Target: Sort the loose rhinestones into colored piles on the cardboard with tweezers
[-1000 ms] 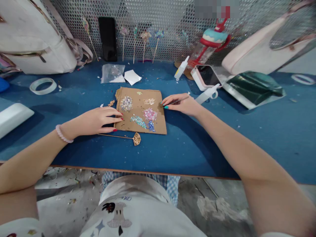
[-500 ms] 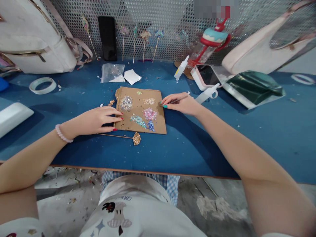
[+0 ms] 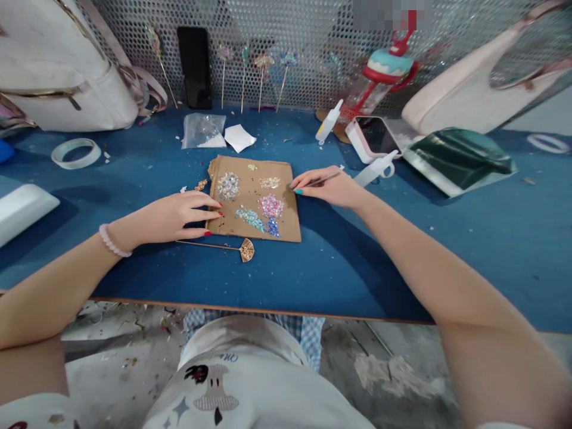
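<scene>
A square of brown cardboard [image 3: 281, 229] lies on the blue table, bearing small piles of sequin-like bits: silver [image 3: 229, 186], pale gold [image 3: 270, 183], pink [image 3: 270, 206], teal [image 3: 250, 218] and blue [image 3: 273, 226]. Fingers apart, my left hand [image 3: 185, 215] rests with its fingertips on the cardboard's left edge and grips nothing. At the right edge, my right hand [image 3: 328, 186] is closed on slim metal tweezers [image 3: 322, 179], their tip over the cardboard. A gold hairpin with a fan-shaped head [image 3: 246, 250] lies in front of the cardboard, its stem end by my left hand.
Behind the cardboard are a plastic bag [image 3: 203, 131] and white paper [image 3: 240, 138]. Glue bottles [image 3: 374, 169] [image 3: 329, 122], a pink-edged device [image 3: 375, 138] and a green pouch [image 3: 462, 159] lie to the right. Tape [image 3: 77, 154] lies left. Decorated hairpins [image 3: 263, 61] and a phone [image 3: 195, 68] stand against the mesh.
</scene>
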Available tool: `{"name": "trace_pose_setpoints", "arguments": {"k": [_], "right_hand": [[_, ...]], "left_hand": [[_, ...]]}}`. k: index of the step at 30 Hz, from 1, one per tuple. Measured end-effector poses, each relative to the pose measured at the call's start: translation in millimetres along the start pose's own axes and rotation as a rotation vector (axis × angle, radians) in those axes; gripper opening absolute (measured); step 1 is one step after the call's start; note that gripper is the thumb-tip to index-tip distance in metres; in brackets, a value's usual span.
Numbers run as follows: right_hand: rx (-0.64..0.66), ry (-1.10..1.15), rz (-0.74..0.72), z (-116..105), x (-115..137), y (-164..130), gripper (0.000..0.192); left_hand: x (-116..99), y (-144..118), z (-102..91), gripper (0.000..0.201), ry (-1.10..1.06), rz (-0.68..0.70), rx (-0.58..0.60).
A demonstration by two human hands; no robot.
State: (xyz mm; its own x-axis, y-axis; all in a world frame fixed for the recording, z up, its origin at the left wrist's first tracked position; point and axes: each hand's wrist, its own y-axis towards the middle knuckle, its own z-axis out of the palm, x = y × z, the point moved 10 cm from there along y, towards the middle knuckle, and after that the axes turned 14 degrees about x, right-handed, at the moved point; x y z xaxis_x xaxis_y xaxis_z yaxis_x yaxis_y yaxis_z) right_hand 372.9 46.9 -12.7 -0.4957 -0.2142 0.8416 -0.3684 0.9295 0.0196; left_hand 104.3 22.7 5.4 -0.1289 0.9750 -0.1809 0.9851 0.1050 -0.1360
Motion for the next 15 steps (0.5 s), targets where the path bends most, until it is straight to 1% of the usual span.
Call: {"name": "trace_pose_setpoints", "arguments": {"k": [8,15], "right_hand": [[-0.018,0.066,0.021,-1.3,-6.6,0.9,0.015],[-0.009,0.078,0.044,-0.6,-6.5,-1.2,0.017]], "left_hand": [[-1.1,-0.6,-0.6,0.032,0.037,0.017,-0.022],[0.9,0.2,-1.2,0.031,-0.019,-0.001,-0.015]]}}
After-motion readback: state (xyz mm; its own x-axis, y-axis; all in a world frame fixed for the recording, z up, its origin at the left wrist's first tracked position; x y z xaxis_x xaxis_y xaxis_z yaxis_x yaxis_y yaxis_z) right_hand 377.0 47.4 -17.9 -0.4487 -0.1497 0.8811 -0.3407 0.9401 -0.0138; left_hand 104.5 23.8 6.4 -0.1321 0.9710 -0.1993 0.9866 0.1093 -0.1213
